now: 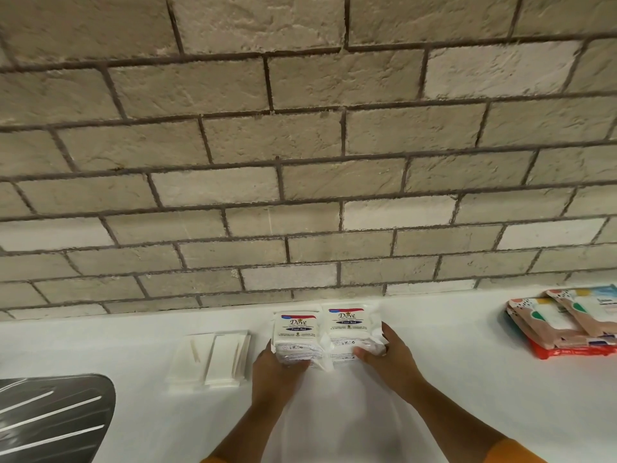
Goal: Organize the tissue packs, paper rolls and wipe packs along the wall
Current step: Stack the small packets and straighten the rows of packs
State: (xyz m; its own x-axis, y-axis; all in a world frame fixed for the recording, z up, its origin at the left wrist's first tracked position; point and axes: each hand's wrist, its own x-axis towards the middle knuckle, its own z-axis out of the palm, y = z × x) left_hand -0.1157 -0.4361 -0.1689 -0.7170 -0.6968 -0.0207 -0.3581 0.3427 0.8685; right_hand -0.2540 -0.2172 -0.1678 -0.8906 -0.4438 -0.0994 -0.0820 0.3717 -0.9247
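Placing step, I judge: the left hand (pixel 272 372) grips one glossy white tissue pack (pixel 295 329), the right hand (pixel 390 359) grips its twin (pixel 349 324), side by side at twelve o'clock, just beside the rough brick wall (pixel 300 195). Next calls for squaring both soft, crinkly rectangles flush against it; patterned wipe packs (pixel 567 322) lie at three o'clock

We see the left tissue pack (pixel 295 330) beside the right tissue pack (pixel 354 325), by the wall (pixel 300 195). Wipe packs (pixel 567 324) lie far right.
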